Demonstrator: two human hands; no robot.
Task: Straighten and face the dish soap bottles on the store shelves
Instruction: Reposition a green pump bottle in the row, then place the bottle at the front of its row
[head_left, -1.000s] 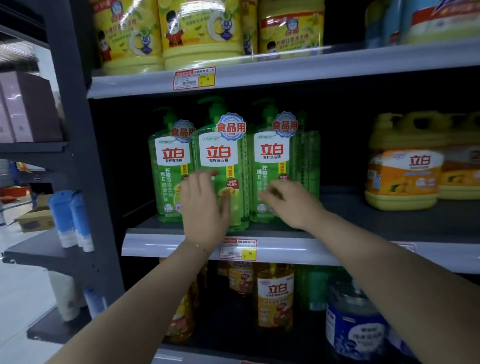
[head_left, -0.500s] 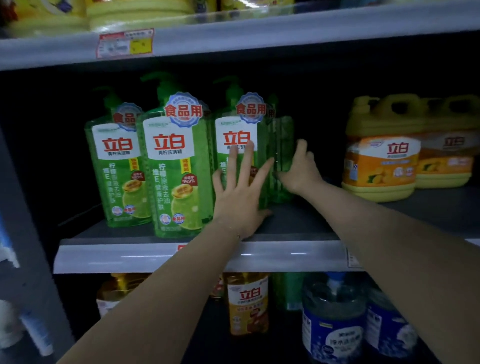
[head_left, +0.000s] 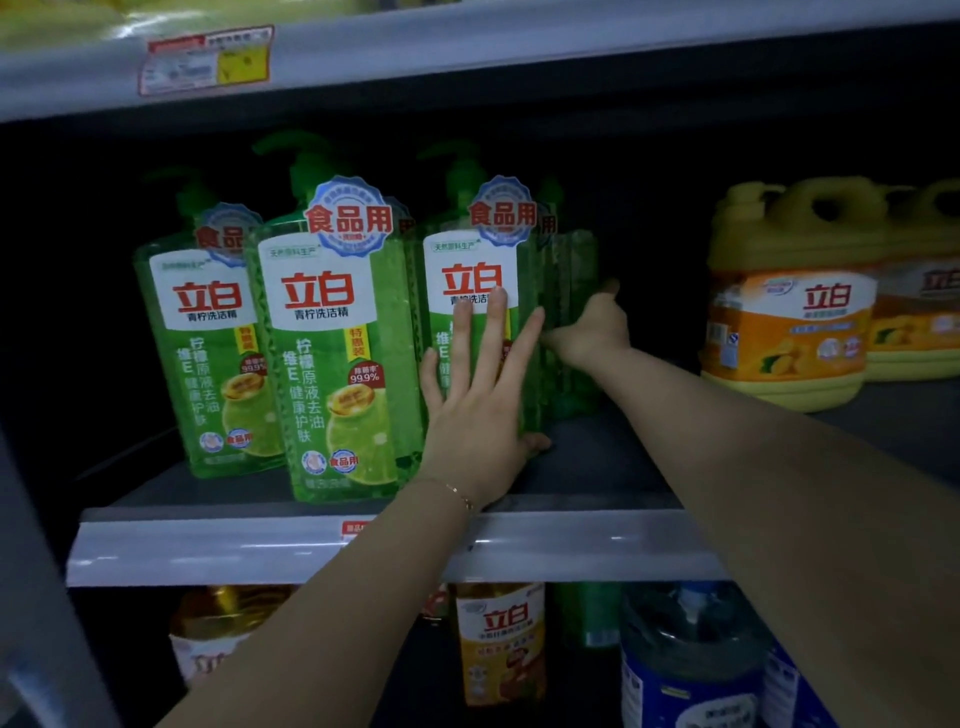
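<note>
- Green plastic met both hands: the left hand (head_left: 478, 410) lay flat, fingers spread, on the label of the front bottle (head_left: 467, 260), steadying it.
- Reaching past it, the right hand (head_left: 592, 332) seemed to curl its fingers round the side-on bottle (head_left: 571, 270) just behind.
- A middle bottle (head_left: 332, 364) and a far-left bottle (head_left: 202, 353) stood label-forward on the same shelf (head_left: 260, 551).
- Risk, as I judged it: twisting the rear bottle in that tight gap could shove the front one towards the shelf lip, or knock its neighbour askew.
</note>
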